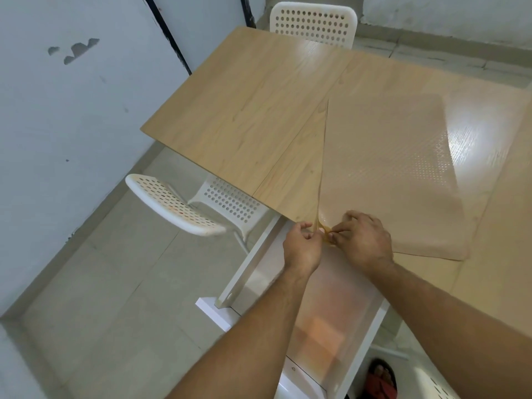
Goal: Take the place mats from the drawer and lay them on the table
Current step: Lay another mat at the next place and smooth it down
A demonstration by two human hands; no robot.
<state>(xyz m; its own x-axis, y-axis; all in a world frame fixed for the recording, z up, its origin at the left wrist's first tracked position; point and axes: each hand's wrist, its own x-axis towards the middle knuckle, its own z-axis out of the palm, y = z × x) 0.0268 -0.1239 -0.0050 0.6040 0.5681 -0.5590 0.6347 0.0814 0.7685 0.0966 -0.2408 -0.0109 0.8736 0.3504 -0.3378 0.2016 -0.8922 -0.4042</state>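
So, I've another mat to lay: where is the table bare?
The left half of the table is bare, between the mat and the left edge, up to the far chair. The near corner is crowded: the left hand and right hand both pinch the mat there, above the open drawer.

Bright, diffuse light is filling the room, glaring white off the table [486, 133] at right and glinting across the dotted place mat [403, 156]. Wide-angle distortion is bending the wall [72, 116] at the edges; the drawer [247, 263] below is looking soft and hazy.
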